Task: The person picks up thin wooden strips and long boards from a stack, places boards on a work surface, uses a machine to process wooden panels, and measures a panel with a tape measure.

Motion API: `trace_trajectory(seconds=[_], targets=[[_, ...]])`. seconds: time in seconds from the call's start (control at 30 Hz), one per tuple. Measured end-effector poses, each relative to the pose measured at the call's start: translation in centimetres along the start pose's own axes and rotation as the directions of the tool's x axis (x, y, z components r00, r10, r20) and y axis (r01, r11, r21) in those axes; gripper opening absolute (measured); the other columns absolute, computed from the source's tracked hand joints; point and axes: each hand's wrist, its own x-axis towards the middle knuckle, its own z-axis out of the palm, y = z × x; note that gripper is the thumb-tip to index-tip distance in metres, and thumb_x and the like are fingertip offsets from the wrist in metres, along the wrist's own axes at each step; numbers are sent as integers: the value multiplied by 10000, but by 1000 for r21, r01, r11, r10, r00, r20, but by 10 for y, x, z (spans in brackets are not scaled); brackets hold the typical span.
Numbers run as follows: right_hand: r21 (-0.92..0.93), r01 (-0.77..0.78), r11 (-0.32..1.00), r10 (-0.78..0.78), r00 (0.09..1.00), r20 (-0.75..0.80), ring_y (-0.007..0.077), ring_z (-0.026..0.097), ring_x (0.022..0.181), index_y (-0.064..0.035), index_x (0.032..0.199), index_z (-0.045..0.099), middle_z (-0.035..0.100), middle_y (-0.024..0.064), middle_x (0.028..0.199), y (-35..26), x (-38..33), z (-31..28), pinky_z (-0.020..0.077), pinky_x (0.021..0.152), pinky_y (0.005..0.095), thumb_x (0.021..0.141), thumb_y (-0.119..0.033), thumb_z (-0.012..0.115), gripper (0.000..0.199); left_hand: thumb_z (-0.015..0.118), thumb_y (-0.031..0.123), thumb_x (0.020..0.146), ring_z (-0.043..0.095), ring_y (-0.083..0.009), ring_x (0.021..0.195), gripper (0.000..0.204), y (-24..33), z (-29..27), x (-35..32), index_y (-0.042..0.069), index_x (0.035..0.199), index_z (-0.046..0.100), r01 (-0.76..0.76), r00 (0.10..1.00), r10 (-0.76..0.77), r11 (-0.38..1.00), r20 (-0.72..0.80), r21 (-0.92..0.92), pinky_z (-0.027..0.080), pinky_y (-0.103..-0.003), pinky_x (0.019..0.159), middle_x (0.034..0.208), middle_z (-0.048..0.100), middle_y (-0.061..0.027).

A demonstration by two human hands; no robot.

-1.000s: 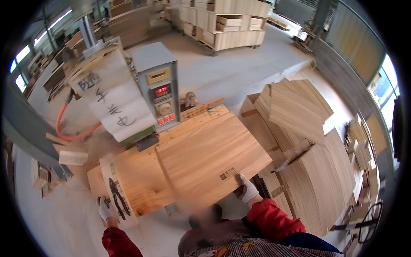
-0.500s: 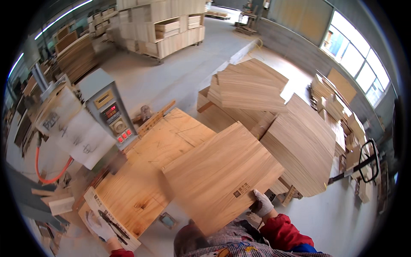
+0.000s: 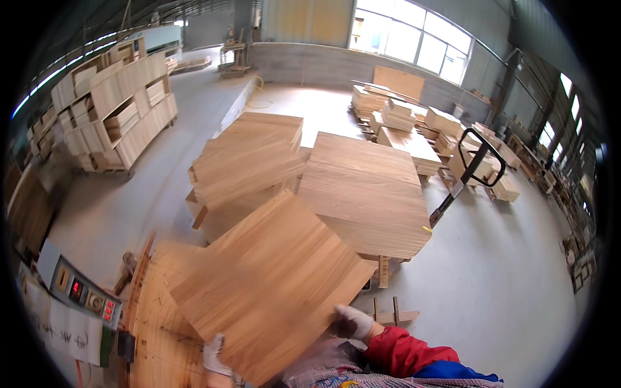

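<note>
— What did the hands have hold of?

— A wooden panel, square and pale, tilted up off the bench. The right hand, in a white glove, was clamped on its near right edge. The left hand, gloved too, gripped the near left edge, part hidden under the board.

— So the hands were apart?

— Well apart, one at each side of the panel.

— And where did the panel sit in the scene?

— Near the person, in the lower middle, above another board lying on the workbench. A grey control box with red digits stood to its left.

— What lay beyond?

— Two stacks of panels on the floor: a fanned stack far left of centre, and a flat stack just right of it. A pallet jack handle rose beside that one.
</note>
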Motion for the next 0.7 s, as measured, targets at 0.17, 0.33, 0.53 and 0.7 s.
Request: trace_trajectory(seconds=[0.17, 0.33, 0.53, 0.7], targets=[[128, 305, 944, -314, 948, 53, 280, 358, 1335, -129, 1462, 262, 353, 104, 1476, -81, -3, -74, 303, 1075, 505, 839, -682, 472, 860, 695, 111, 760, 638, -272, 957, 589, 60, -38, 55, -13, 1284, 457, -142, 990, 127, 928, 65, 344, 547, -378, 816, 1078, 634, -144], [-247, 83, 965, -92, 995, -27, 196, 501, 1187, -54, 1388, 387, 504, 74, 1331, -130, 29, -96, 411, 996, 383, 932, -444, 539, 619, 689, 102, 756, 637, -231, 917, 547, 73, 82, 109, -33, 1249, 495, 23, 955, -191, 809, 226, 588, 526, -318, 796, 1060, 644, -125], [172, 324, 930, -226, 876, -427, 216, 602, 1058, -112, 1171, 595, 647, 50, 1131, -154, 39, -145, 472, 956, 434, 897, -347, 636, 363, 677, 207, 815, 587, -201, 1014, 489, 5, 171, 232, -28, 1220, 536, -257, 952, 17, 584, 305, 770, 503, -320, 838, 1166, 609, -114], [52, 622, 781, -478, 649, -592, 275, 552, 1156, -134, 1253, 565, 586, 68, 1263, -164, 6, -262, 432, 1011, 494, 851, -492, 638, 544, 608, 115, 887, 612, -143, 910, 275, -71, 203, 297, 24, 1141, 561, -406, 913, 260, 494, 315, 769, 511, -282, 805, 1001, 628, -54]])
